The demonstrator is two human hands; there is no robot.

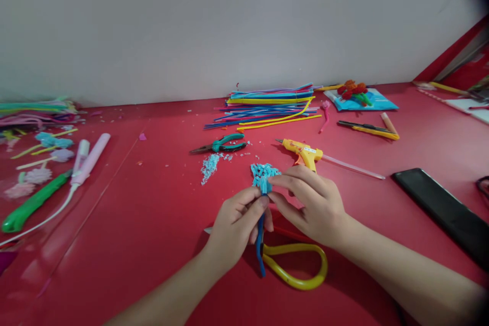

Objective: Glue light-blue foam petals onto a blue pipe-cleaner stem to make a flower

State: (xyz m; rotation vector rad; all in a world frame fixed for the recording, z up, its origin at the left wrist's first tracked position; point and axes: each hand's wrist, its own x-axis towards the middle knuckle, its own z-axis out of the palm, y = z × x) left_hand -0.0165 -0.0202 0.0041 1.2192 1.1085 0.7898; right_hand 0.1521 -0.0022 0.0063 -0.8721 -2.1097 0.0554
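My left hand (240, 216) is closed around a dark blue pipe cleaner (260, 249), whose lower end hangs below my fingers. Light blue pipe cleaner pieces (263, 185) are bunched at its upper end. The thumb and forefinger of my right hand (309, 201) pinch the side of this bunch. Just behind my fingertips is a heap of short light blue pieces (263, 168), partly merging with the bunch in view. Scissors with a yellow handle loop (305, 284) lie beneath my hands, their middle hidden.
Pliers (223, 144) and light blue fluff scraps (210, 165) lie ahead, near a yellow glue gun (303, 152). Bundled pipe cleaners (267, 107) are by the wall. A black phone (439, 211) and yellow cutter (374, 131) are rightward; a pink corded tool (89, 160) and green-handled knife (36, 202) leftward.
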